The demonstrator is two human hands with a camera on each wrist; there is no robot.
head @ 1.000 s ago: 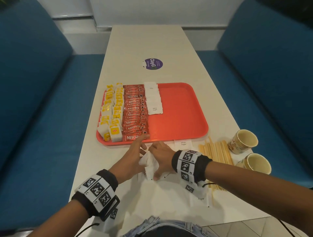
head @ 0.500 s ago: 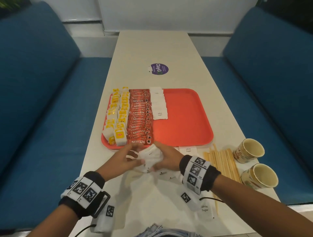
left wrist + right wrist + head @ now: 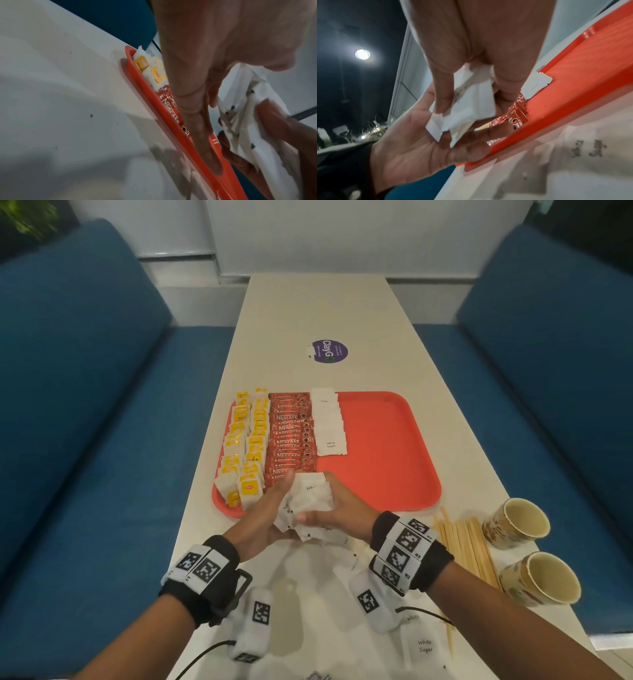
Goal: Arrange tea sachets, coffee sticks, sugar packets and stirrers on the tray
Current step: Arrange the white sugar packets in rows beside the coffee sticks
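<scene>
Setting: we sit at a long pale table [image 3: 318,313] running up the middle of the head view, with blue benches [image 3: 75,392] at the left and right of the frame.
Bundle of sugar packets: we hold a loose bunch of white sugar packets [image 3: 310,501] at the centre of the head view, raised over the near rim of the tray.
Left hand: our left hand [image 3: 265,513] cups the bunch from the left and below, palm up, fingers bent round the paper; in the right wrist view that palm [image 3: 412,143] lies under the packets.
Right hand: our right hand [image 3: 342,510] closes on the bunch from the right, thumb and fingers pinching it.
Tray: the red tray [image 3: 387,453] lies just above the hands in the head view; its right half is bare red.
Sugar row: white packets [image 3: 329,426] overlap in a column on the tray, just right of the coffee.
Coffee sticks: red sticks [image 3: 291,436] are stacked in a column left of the sugar.
Tea sachets: yellow and white sachets [image 3: 245,446] fill two columns along the tray's left edge.
Stirrers: wooden stirrers [image 3: 466,546] lie on the table at the lower right, off the tray, beside our right wrist.
Cups: two paper cups [image 3: 517,523] lie on their sides right of the stirrers.
Loose sugar: more white packets [image 3: 423,645] lie on the table near the bottom edge of the frame.
Sticker: a round purple sticker [image 3: 329,352] sits on the table above the tray.
</scene>
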